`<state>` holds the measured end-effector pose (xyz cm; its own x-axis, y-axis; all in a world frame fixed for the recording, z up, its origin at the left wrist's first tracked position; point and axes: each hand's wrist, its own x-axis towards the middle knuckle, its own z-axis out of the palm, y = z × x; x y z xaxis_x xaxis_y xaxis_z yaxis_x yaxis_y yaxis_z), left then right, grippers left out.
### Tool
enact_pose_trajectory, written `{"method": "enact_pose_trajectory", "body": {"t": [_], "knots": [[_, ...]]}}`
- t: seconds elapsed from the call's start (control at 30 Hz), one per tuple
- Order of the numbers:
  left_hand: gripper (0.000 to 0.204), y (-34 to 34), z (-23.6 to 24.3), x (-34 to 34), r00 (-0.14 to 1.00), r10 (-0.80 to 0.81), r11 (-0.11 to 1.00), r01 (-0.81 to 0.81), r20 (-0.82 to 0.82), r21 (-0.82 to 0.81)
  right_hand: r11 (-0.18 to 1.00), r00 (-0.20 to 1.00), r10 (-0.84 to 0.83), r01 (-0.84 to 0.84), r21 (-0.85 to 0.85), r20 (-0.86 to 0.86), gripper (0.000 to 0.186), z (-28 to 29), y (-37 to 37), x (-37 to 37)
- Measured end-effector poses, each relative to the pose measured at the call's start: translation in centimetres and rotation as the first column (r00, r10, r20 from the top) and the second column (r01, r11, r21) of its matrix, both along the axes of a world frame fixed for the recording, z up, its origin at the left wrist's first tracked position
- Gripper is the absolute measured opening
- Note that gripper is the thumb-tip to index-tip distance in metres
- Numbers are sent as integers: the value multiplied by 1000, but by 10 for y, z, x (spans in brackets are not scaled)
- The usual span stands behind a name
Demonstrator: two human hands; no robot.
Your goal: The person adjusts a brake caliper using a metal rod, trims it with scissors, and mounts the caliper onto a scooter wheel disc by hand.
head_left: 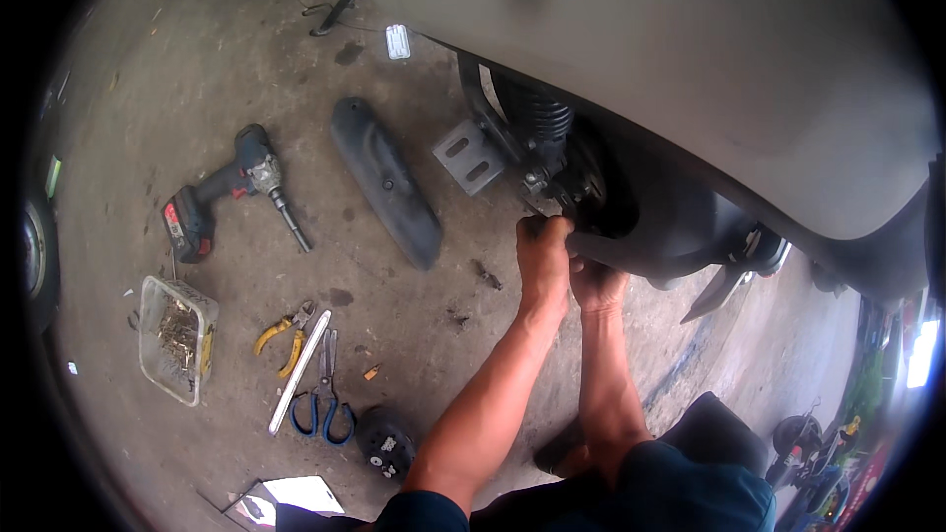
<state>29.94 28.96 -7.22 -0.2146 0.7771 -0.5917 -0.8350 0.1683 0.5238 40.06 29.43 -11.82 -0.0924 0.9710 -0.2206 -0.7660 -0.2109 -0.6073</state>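
Both my hands reach to the lower part of a motor scooter with a large grey body panel (631, 49). My left hand (544, 261) has its fingers curled in at the front edge of the black mudguard (655, 241), below the shock absorber spring (542, 116). What it grips is hidden. My right hand (598, 288) is close beside it, under the mudguard's lower edge, with its fingers out of sight. A grey metal bracket with two slots (470, 158) juts out to the left of the spring.
On the concrete floor to the left lie a long black cover (386, 182), a cordless impact driver (232, 187), yellow-handled pliers (286, 337), blue-handled scissors (325, 399) and a white strip (300, 372). A clear plastic tub (148, 340) holds small bits. A round black part (386, 438) sits near my left forearm.
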Motion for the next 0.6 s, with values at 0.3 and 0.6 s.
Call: {"method": "enact_pose_trajectory", "body": {"t": [0.3, 0.6], "knots": [[18, -6, -5, -7, 997, -64, 997, 65, -49, 39, 998, 998, -33, 36, 50, -57, 51, -6, -4, -13], [19, -5, 0, -7, 998, -52, 997, 54, -32, 48, 993, 993, -118, 118, 11, -13, 43, -10, -5, -7]]}}
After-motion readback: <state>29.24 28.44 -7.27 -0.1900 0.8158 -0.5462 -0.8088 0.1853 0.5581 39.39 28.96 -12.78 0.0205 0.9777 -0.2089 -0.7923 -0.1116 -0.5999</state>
